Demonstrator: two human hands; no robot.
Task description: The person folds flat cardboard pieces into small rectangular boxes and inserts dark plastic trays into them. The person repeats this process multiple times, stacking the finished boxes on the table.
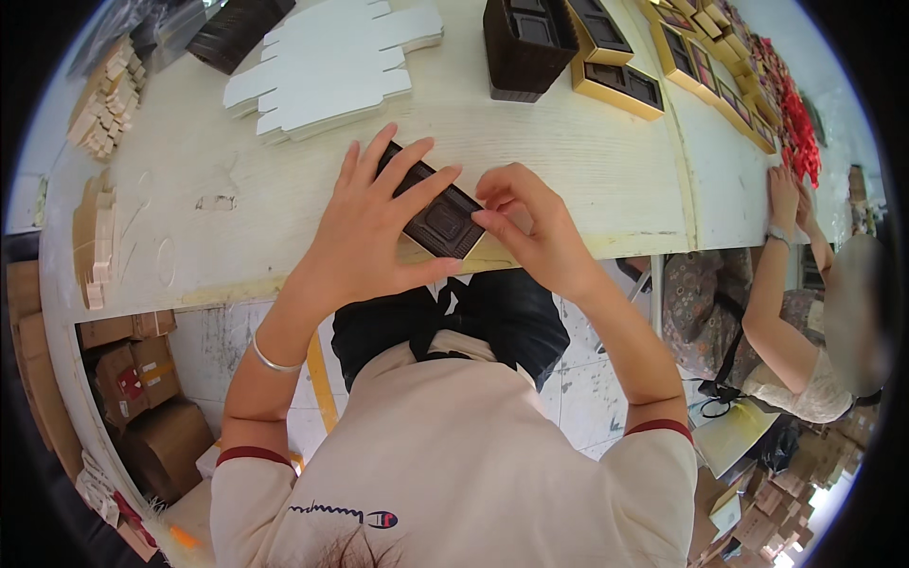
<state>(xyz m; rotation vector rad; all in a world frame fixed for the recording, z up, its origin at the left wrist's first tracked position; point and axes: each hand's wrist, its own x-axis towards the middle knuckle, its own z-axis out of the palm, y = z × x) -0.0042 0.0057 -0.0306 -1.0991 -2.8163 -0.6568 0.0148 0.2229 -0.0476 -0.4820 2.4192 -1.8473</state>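
Note:
On the table near its front edge lies a black plastic tray insert (443, 223) with square recesses, set in a shallow box with a thin gold edge showing. My left hand (365, 227) spreads over it, fingers apart across the top and thumb along the near side. At the tray's right corner, the thumb and index finger of my right hand (544, 232) pinch the rim. Part of the tray and most of the box are hidden under my left hand.
Beyond my hands lie stacked flat white box blanks (331, 66) and nested black trays (530, 47). Gold boxes with black trays (620, 90) stand to the right, near a red heap (800, 123). A co-worker's hands (786, 199) rest there. Folded cardboard pieces (104, 99) lie left; cartons (142, 379) sit below.

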